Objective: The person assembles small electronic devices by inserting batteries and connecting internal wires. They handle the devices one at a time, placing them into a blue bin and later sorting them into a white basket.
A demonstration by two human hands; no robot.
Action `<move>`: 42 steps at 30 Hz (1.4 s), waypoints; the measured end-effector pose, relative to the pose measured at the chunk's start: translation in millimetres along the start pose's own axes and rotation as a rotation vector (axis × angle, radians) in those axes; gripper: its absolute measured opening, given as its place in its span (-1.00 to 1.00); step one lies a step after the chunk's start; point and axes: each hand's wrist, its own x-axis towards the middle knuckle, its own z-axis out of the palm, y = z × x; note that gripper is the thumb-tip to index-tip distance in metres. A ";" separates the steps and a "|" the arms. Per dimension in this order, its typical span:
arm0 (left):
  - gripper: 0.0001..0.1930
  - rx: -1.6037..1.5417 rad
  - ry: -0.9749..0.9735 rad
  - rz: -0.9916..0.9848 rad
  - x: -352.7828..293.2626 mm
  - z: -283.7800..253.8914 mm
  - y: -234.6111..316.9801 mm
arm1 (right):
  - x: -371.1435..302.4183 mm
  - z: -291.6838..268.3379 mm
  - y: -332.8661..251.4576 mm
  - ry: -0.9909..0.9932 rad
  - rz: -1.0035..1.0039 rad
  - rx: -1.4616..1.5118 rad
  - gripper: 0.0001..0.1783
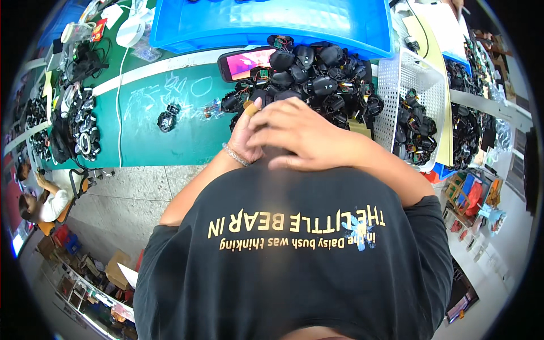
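Observation:
In front of my chest my two hands meet at the table's near edge. My right hand [303, 133] reaches across to the left, its fingers stretched out and resting over my left hand [243, 136]. A yellow finger cot [250, 108] covers one digit of my left hand, whose other fingers are mostly hidden. No object shows in either hand. Just beyond them lies a heap of black rounded casings [323, 85], with small green circuit boards and coloured wires. A phone [245, 64] with a lit pink screen leans at the heap's left side.
A large blue bin [272, 34] stands behind the heap. At right, a white perforated basket [391, 85] holds more black casings. One loose black part [168, 118] lies on the green table [136, 141]. A white cable [119, 113] crosses the left side; a person [54, 204] sits far left.

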 end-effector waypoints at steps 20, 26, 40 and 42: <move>-0.39 -0.148 -0.204 0.118 -11.1 -20.8 -2.1 | 2.1 4.4 158.4 0.176 0.401 -0.864 -0.42; -0.38 -0.159 -0.194 0.156 -12.1 -22.8 -1.4 | -5.7 -2.2 173.4 0.330 0.325 -0.562 -0.66; -0.37 -0.188 -0.159 0.137 -8.6 -23.7 1.3 | 28.2 23.7 168.9 0.598 0.762 -0.602 -0.64; -0.38 -0.177 -0.144 0.138 -9.8 -21.3 0.1 | 28.5 26.7 172.6 0.690 0.757 -0.543 -0.72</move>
